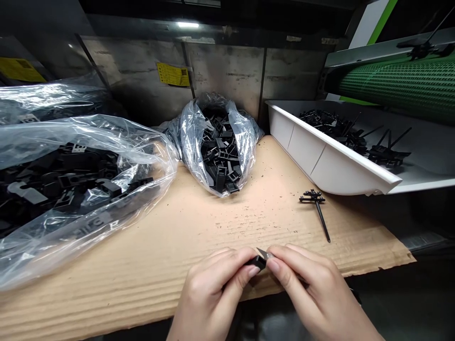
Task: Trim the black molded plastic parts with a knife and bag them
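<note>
Between the thumb and fingers of my left hand (220,284) is a small black plastic part (259,262). My right hand (309,279) pinches a small pointed metal blade (263,253), its tip toward the left. The blade lies against or just above the end of the black part; whether it touches cannot be made out. Both hands are close together over the front edge of the cardboard sheet (199,227). Beyond my right hand, a black plastic sprue (320,213) with a long stem lies on the cardboard.
A clear plastic bag (245,147) of black parts stands at the back middle. Another open bag (142,199) of parts fills the left side. At right, a white tray (302,156) holds black sprues below a green conveyor belt (394,80). Dark shavings dot the cardboard.
</note>
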Tool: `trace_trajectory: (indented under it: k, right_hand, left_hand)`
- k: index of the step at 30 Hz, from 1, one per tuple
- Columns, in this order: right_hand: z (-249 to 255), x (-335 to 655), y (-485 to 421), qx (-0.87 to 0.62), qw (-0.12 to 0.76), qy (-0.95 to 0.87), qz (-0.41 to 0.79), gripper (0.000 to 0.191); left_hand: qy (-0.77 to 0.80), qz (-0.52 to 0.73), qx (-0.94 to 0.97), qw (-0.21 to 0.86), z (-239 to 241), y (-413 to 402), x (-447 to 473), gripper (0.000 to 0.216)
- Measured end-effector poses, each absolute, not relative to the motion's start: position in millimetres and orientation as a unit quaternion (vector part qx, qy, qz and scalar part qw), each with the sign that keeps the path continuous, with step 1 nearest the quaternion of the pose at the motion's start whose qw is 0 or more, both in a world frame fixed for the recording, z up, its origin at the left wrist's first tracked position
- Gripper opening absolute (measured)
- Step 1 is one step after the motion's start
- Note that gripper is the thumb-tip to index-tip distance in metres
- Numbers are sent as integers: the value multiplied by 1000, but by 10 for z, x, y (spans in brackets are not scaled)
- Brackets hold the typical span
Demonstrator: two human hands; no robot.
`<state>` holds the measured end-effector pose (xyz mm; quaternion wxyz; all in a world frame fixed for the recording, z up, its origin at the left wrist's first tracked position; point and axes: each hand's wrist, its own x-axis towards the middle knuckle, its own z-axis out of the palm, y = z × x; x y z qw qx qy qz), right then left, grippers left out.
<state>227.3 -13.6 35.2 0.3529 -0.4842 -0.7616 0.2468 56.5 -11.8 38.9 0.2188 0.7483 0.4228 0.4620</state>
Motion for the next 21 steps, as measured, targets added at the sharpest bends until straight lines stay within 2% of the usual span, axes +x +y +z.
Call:
trace_trajectory:
  k: [8,21]
  right_hand:
    - [367,2340,-164,-452,351,-781,250,20]
    - [365,2322,-159,-485,355,-764,235,22]
  left_hand:
    - [467,477,706,237,372,-126,552,17]
    - [452,507,669,302,386,-135,576,20]
